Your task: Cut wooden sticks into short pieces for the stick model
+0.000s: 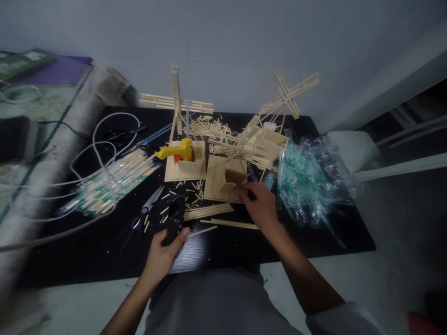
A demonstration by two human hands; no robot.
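My left hand point(167, 249) is wrapped round a black hand tool point(175, 216), whose exact kind is unclear in the dim light. At the wooden model base nearest me point(213, 186), the fingers of my right hand point(260, 201) are pinched beside a low wall of short sticks point(228, 187). Whatever lies between those fingertips is too small to make out. Loose thin wooden sticks point(209, 211) lie between my hands, with short cut pieces point(195, 190) scattered behind them. A yellow glue gun point(178, 151) rests on a second wooden base point(171, 174) at the left.
Scissors point(145, 211) and bagged sticks point(115, 181) lie to the left, crossed by a white cable point(101, 158). Windmill-like stick crosses point(176, 100) stand at the back, before the wall. Crumpled clear and green plastic packaging point(310, 177) covers the table's right side.
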